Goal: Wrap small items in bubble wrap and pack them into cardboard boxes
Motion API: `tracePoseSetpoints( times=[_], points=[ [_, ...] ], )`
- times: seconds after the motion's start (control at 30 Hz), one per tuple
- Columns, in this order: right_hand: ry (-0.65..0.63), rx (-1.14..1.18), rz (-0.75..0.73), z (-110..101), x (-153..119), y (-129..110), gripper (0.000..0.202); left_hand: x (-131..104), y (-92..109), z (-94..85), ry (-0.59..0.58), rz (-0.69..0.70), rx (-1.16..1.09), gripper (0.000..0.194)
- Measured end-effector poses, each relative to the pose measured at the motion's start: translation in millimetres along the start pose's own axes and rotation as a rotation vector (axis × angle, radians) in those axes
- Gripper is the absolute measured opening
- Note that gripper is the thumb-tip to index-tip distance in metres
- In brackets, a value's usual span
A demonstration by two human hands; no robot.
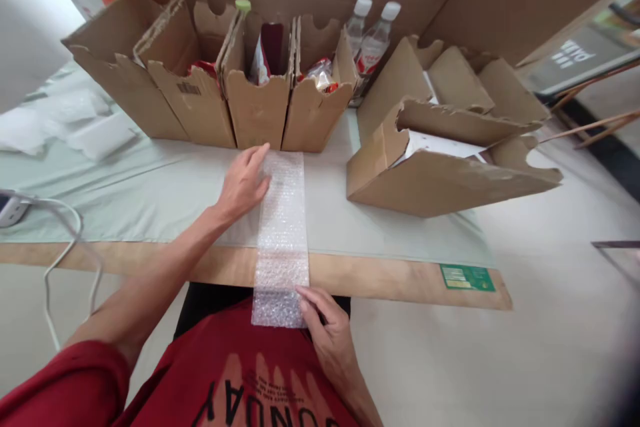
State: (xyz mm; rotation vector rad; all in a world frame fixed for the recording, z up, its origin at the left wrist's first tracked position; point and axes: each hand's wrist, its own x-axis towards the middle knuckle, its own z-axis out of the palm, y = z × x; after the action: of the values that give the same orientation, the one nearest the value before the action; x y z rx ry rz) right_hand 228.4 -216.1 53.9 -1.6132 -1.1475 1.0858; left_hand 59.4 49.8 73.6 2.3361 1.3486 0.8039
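A long strip of clear bubble wrap (283, 220) lies flat across the cloth-covered table, its near end hanging past the wooden edge toward my red shirt. My left hand (245, 181) rests at the strip's far left side with its fingers apart, just in front of the cardboard boxes. At the near right edge of the strip, my right hand (325, 321) pinches the bubble wrap between thumb and fingers.
Cardboard bins (260, 113) holding packets line the back; more boxes (445, 180) stand right. Two bottles (375, 43) are behind. White packing pieces (100, 133) and a white cable (75, 240) lie left. A green card (467, 277) is on the front edge.
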Motion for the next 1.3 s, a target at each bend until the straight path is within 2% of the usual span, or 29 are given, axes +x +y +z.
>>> tracePoseSetpoints(
  times=[0.07,0.13,0.2,0.27,0.3,0.37,0.47,0.53,0.63,0.7,0.77,0.83,0.93,1.03,1.1,1.2,1.3],
  points=[
    [-0.048,0.099,0.099,-4,2,-4,0.025,-47,0,-26.1,-0.07,0.04,-0.051,0.049],
    [-0.056,0.257,0.233,-6,5,-7,0.026,-95,5,-52.6,-0.312,0.15,-0.278,0.048],
    [-0.049,0.446,0.323,-4,12,-10,0.029,-133,15,-70.3,-0.508,0.106,-0.421,0.062],
    [-0.04,0.603,0.348,-1,24,-17,0.033,-152,27,-73.5,-0.594,0.023,-0.485,0.079],
    [-0.042,0.659,0.348,1,31,-21,0.035,-154,32,-69.2,-0.574,-0.021,-0.494,0.082],
    [-0.052,0.729,0.342,4,46,-29,0.039,-146,38,-51.9,-0.427,-0.101,-0.464,0.071],
    [-0.026,0.736,0.33,4,59,-36,0.054,-122,37,-19.3,-0.221,-0.183,-0.24,0.052],
    [0.028,0.618,0.273,0,60,-35,0.06,-109,33,-3.7,-0.192,-0.195,-0.107,0.054],
    [0.108,0.225,0.024,-9,55,-27,0.039,-103,27,5.9,-0.192,-0.178,-0.047,0.06],
    [0.115,-0.119,-0.25,-12,55,-22,0.026,-104,26,7.1,-0.168,-0.13,0.017,0.06],
    [0.078,-0.438,-0.501,-11,59,-18,0.029,-105,25,8.3,-0.124,-0.056,0.105,0.06],
    [0.013,-0.666,-0.637,-6,66,-16,0.034,-105,24,10.6,-0.076,0.011,0.168,0.06],
    [-0.014,-0.813,-0.697,3,76,-13,0.029,-106,20,12.2,0.019,0.066,0.188,0.061],
    [0.044,-0.8,-0.745,9,79,-11,0.022,-113,19,4.4,0.11,0.093,0.114,0.06],
    [0.057,-0.762,-0.764,9,78,-12,0.021,-121,22,-5.8,0.092,0.131,0.026,0.059],
    [0.022,-0.679,-0.753,7,77,-17,0.021,-134,30,-19.3,-0.023,0.237,-0.084,0.05],
    [-0.044,-0.589,-0.665,5,82,-24,0.02,-138,35,-21.3,-0.035,0.255,-0.099,0.033]
  ],
)
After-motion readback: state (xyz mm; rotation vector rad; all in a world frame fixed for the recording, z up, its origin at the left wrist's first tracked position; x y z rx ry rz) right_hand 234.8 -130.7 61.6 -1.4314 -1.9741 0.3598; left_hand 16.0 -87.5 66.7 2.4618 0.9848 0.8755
